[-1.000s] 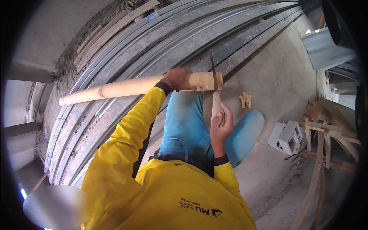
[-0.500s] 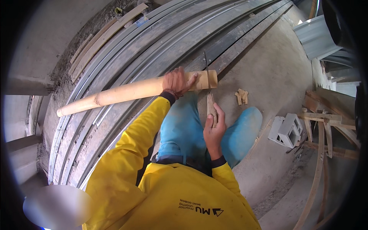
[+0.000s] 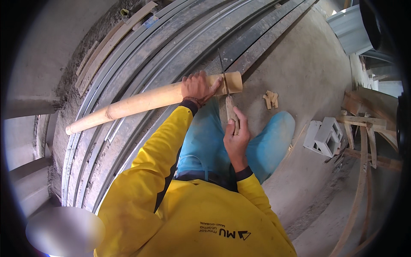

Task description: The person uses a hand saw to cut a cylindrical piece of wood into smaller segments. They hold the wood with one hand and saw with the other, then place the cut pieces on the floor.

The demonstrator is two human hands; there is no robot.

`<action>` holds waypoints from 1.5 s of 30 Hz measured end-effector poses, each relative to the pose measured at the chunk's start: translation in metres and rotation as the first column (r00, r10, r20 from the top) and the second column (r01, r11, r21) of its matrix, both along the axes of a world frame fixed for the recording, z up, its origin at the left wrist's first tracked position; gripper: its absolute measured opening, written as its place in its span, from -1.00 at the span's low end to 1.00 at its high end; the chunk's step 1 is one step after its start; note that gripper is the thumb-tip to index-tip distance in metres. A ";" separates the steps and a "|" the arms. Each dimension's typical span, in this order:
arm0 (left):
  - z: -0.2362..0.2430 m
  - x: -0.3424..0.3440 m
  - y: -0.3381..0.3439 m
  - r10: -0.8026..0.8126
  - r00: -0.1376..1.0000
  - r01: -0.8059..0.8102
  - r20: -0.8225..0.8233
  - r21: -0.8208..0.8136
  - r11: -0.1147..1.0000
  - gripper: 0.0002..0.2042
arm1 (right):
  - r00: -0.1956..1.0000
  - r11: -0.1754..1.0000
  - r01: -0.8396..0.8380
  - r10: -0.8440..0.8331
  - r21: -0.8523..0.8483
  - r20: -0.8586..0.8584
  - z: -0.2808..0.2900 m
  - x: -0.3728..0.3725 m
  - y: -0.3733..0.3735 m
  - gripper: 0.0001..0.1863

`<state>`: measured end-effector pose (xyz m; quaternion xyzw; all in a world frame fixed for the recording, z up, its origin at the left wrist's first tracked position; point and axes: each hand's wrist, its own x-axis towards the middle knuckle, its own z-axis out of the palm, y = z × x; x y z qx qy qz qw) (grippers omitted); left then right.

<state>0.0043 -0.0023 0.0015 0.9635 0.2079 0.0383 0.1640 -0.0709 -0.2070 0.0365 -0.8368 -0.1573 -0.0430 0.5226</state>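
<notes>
My left hand [image 3: 196, 88] is wrapped over a pale bamboo pole [image 3: 141, 100] near its right end, thumb close to a saw blade [image 3: 223, 70]. The pole lies diagonally across my blue-trousered leg, its far end over metal profiles at left. The blade crosses the pole a short way in from the open end. My right hand [image 3: 235, 138] is closed on the saw's rough wooden handle [image 3: 229, 105] below the pole. A small pile of short wooden offcuts [image 3: 271, 99] rests on the concrete floor beside my right knee.
Long metal profiles [image 3: 98, 107] and planks [image 3: 100, 53] lie along the left and top. At right are a concrete block [image 3: 329, 138], a timber frame [image 3: 361, 122] and corrugated sheeting [image 3: 349, 28]. Bare concrete floor [image 3: 295, 68] shows between them.
The saw and my right hand have shifted left and upward, the blade now farther from the pole's open end. My left hand has moved toward the blade, still gripping the pole.
</notes>
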 end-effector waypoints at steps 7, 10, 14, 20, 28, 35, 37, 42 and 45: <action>0.003 0.006 0.003 0.000 0.999 -0.002 -0.051 -0.032 1.000 -0.26 | 0.999 0.998 -0.035 0.036 -0.046 0.027 0.009 0.001 0.004 -0.59; 0.003 0.008 0.007 0.007 0.998 -0.011 -0.065 -0.065 0.998 -0.26 | 0.996 0.998 -0.043 0.046 -0.039 0.082 0.014 -0.010 -0.009 -0.62; 0.002 0.009 0.005 0.027 0.997 -0.032 -0.070 -0.070 0.997 -0.25 | 1.000 0.996 -0.030 0.030 -0.087 0.001 0.023 -0.016 -0.014 -0.65; -0.008 0.010 0.008 0.048 0.997 -0.054 -0.063 -0.105 0.993 -0.22 | 1.000 0.997 -0.027 0.028 -0.073 0.007 0.023 0.010 0.012 -0.67; -0.010 0.013 0.007 0.074 0.996 -0.080 -0.054 -0.100 0.992 -0.21 | 0.999 0.992 -0.049 0.046 -0.117 -0.029 0.033 0.000 0.003 -0.69; -0.012 0.011 0.012 0.085 0.994 -0.092 -0.062 -0.120 0.988 -0.20 | 0.999 0.991 -0.022 0.025 -0.134 0.024 0.032 -0.031 -0.021 -0.71; -0.008 0.012 0.006 0.067 0.994 -0.075 -0.085 -0.097 0.992 -0.20 | 0.999 0.991 -0.009 0.013 -0.136 0.030 0.033 -0.032 -0.024 -0.71; -0.005 0.012 0.008 0.050 0.994 -0.062 -0.099 -0.112 0.992 -0.26 | 0.997 0.991 -0.057 0.063 -0.119 0.045 0.029 0.025 0.021 -0.65; -0.010 0.012 0.011 0.054 0.996 -0.060 -0.071 -0.093 0.994 -0.26 | 0.998 0.991 -0.039 0.033 -0.128 -0.046 0.036 -0.017 -0.009 -0.67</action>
